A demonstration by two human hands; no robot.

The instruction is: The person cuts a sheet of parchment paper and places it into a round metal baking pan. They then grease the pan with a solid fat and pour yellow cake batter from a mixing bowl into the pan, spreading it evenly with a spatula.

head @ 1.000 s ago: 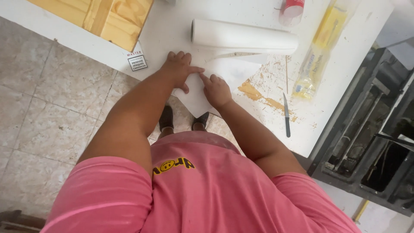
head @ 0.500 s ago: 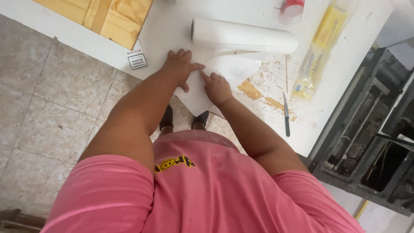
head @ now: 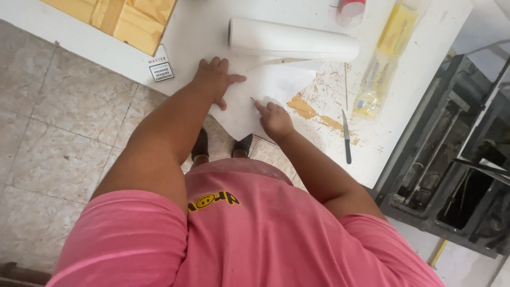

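**A:** Head view, looking straight down: where is the white sheet (head: 249, 106)?

**B:** It lies on the white tabletop (head: 202, 26), trailing off the paper roll (head: 295, 40) just beyond it, and its near corner hangs over the tabletop's edge.

**A:** And the hands?

**B:** The left hand (head: 215, 79) lies flat on the sheet's left side, fingers spread and open, pressing it down. The right hand (head: 273, 118) sits on the sheet's right part, fingers curled closed around a thin dark tool (head: 253, 99), too small to tell what kind.

**A:** What else lies around the sheet?

**B:** To the right of it, brownish stains and crumbs (head: 308, 109), then a slim knife (head: 346, 137) lying flat. Farther right, a long yellow packet (head: 385, 56). Beyond the roll, a red-capped container (head: 350, 9). Left of the sheet, a small printed box (head: 161, 69) at the tabletop's edge, and a wooden panel (head: 125, 18) past that.
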